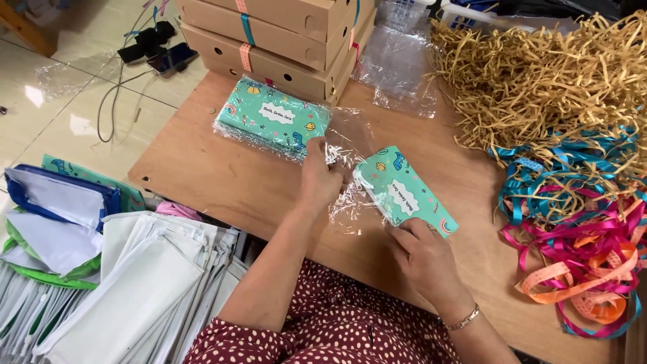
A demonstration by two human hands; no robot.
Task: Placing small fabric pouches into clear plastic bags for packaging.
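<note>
Right hand (426, 256): pinching the near end of a teal patterned card pack (405, 191), held just above the desk (222, 176). Left hand (321, 176): fingers closed on the clear plastic sleeve (350, 156) at the pack's far end. Behind: wrapped stack of similar packs (272, 120), cardboard boxes (276, 34). Right side: paper shred (539, 74), tangled ribbons (579, 229).

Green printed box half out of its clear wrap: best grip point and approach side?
Grip the green box at its bare near end, coming from the person's side of the table, probably pinching across its flat faces. That end is free of the clear wrap; the right hand holds it there already. The far end sits in loose film, pinched by the left hand, which looks slippery.
</note>
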